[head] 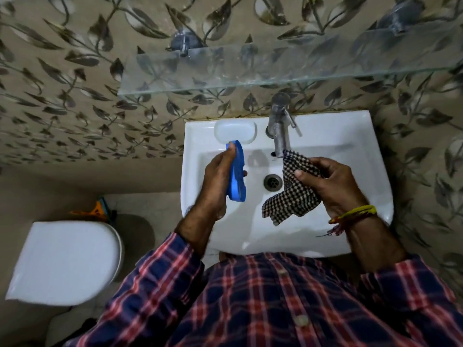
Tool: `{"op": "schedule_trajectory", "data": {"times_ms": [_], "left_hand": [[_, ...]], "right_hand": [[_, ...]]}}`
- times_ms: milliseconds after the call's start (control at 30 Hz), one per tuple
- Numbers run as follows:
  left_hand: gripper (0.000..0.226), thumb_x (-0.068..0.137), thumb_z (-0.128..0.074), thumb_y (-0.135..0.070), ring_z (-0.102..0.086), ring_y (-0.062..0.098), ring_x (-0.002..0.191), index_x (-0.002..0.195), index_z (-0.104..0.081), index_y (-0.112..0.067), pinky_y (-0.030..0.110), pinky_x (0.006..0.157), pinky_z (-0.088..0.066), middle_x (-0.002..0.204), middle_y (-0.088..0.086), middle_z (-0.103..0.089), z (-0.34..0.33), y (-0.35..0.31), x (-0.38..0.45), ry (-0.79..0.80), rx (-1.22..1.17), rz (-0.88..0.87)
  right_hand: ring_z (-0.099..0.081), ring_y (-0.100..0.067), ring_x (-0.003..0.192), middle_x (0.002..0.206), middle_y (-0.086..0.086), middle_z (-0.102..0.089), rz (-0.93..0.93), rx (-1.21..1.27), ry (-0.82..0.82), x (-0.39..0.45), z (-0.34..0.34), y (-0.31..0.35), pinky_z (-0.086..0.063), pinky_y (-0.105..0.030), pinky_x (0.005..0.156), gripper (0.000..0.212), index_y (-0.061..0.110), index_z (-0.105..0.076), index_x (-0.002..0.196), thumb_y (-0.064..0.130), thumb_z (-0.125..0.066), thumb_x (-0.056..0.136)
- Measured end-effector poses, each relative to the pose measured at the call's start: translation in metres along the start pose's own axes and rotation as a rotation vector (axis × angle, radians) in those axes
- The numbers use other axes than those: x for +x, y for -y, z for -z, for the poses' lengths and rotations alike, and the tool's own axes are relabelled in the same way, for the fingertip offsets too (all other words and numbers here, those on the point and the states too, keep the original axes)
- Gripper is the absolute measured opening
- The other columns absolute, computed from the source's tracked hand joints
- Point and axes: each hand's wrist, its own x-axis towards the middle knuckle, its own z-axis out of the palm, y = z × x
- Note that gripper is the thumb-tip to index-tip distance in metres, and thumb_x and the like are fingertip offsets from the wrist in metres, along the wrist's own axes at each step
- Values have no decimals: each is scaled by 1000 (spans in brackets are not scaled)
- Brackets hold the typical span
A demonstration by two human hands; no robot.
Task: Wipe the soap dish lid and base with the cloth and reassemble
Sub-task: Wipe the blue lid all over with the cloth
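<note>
A: Left hand (216, 176)?
B: Grip closed on blue soap dish part (236, 171), edge-up over sink (350, 156).
A: Right hand (333, 189)?
B: Grip pinching cloth (295, 194); white part (235, 131) on sink ledge. Wiping likely next: bring cloth to blue part.

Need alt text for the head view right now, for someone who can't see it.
Over a white sink, the left hand holds a blue soap dish part on edge and the right hand holds a checked cloth, apart from it. A translucent white part lies on the sink ledge left of the tap.

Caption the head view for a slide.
Left hand holds blue soap dish part over sink; right hand grips checked cloth.
</note>
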Motion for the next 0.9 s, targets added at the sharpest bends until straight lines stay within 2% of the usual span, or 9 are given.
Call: {"op": "schedule_trajectory", "data": {"times_ms": [67,167,300,367,500,633,733,800,900], "left_hand": [[62,96,-40,-67,-68,24,109,141,-53,-27,49,92,-57,135,4,-64,6,4,2,55,-12,20],[72,94,-30,-74,-66,25,113,147,-48,-28,48,85,-59,140,2,-59,15,7,2,122,-165,99],[74,84,-50,-76,-69,23,105,139,-54,-27,38,79,-61,127,5,-66,12,2,-5,131,-94,30],[71,80,-56,-72,-69,18,101,137,-55,-29,35,82,-58,120,1,-67,8,-4,-6,116,93,-74],[95,67,-66,-77,-59,11,111,146,-47,-29,25,95,-50,127,-5,-60,-3,-19,-7,73,586,-436],[98,59,-68,-80,-51,12,122,140,-55,-26,24,103,-40,135,-8,-60,-9,-41,-12,-9,800,-735],[96,64,-68,-79,-48,13,126,143,-52,-25,24,106,-33,139,-7,-59,-9,-55,-14,26,887,-880],[97,67,-69,-76,-50,17,126,145,-51,-22,28,109,-34,138,-3,-58,-13,-63,-16,65,948,-969],[95,67,-70,-74,-49,17,119,143,-54,-20,27,106,-37,129,2,-55,-19,-78,-18,65,962,-1073]], "right_hand": [[-70,-16,75,89,-7,-73,-14,53,-42,1,-1,-2,-59,-25,66,23,3,-69,102,-2,-74,80],[-73,-15,71,80,-2,-76,-85,170,-81,0,-1,-3,-59,-26,62,12,8,-70,93,0,-69,85],[-73,-20,74,86,-8,-75,-156,298,-92,-4,-6,1,-61,-31,62,7,5,-68,95,5,-65,90],[-74,-20,75,90,-10,-75,-180,340,-51,-6,-12,8,-61,-32,64,10,3,-68,100,5,-63,90],[-73,-23,84,109,-17,-70,-214,364,11,-9,-18,21,-61,-32,70,29,-4,-63,115,-2,-63,86],[-64,-36,100,126,-27,-61,-256,384,-22,-12,-13,29,-53,-51,90,42,-7,-55,128,0,-62,88],[-64,-41,103,123,-28,-63,-263,382,-50,-14,-5,34,-54,-56,80,38,-4,-57,127,4,-60,90],[-68,-39,95,116,-25,-67,-242,395,-41,-16,0,37,-58,-52,68,35,-1,-60,124,7,-60,90],[-69,-35,90,109,-19,-71,-200,410,-31,-16,4,43,-58,-52,68,30,2,-63,120,11,-60,91]]}}
